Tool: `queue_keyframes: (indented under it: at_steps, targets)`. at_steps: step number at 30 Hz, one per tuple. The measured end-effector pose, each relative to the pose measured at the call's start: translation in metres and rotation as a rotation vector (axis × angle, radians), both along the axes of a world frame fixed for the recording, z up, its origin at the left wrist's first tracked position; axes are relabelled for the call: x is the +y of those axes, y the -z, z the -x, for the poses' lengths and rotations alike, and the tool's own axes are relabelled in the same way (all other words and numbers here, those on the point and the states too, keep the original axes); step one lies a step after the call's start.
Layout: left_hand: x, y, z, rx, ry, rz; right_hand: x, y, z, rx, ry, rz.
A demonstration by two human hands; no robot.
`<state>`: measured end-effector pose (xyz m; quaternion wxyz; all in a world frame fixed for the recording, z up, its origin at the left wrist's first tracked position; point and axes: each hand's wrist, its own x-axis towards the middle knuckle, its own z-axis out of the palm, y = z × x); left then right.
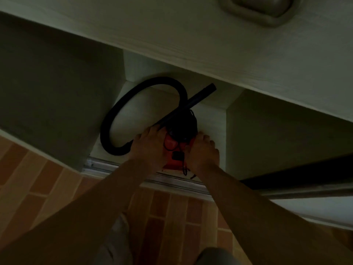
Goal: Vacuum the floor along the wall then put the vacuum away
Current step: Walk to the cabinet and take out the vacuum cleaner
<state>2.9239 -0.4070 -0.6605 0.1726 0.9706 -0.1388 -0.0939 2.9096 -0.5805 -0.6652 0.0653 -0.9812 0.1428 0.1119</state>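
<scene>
A small red and black vacuum (172, 146) sits on the pale floor of a low cabinet compartment (212, 119), just behind the metal sliding-door track (172, 179). Its black hose (118, 111) loops up and round to the left, and the black tube (198, 97) points up to the right. My left hand (148, 144) grips the vacuum's left side. On the vacuum's right side is my right hand (202, 152), fingers curled round the body. A black cord with its plug (178, 155) lies over the red body between my hands.
A white shelf or countertop edge (210, 46) overhangs the compartment. A dark sliding door (298, 175) stands at the right. The cabinet's side panel (57, 104) bounds the left. Brown brick-pattern flooring (166, 217) lies in front, with my knees at the bottom.
</scene>
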Motion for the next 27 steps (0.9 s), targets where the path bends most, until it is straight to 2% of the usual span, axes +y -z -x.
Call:
queue_keyframes:
  at_steps: [5,8,15,20,27]
  targets:
    - [-0.006,0.025,-0.027,-0.01,-0.001,-0.037,-0.004,0.034,-0.02,-0.044,0.032,0.016]
    - [-0.01,0.045,-0.037,-0.05,-0.009,0.006,-0.002,0.057,-0.028,-0.066,0.04,-0.011]
    - [-0.02,0.081,-0.051,-0.232,-0.031,0.008,-0.012,0.086,-0.043,-0.18,-0.006,-0.052]
    - [-0.015,0.091,-0.051,-0.128,-0.024,-0.082,-0.008,0.098,-0.046,-0.216,0.021,-0.211]
    - [-0.018,0.087,-0.054,-0.003,-0.019,-0.128,0.009,0.095,-0.063,-0.188,0.015,-0.247]
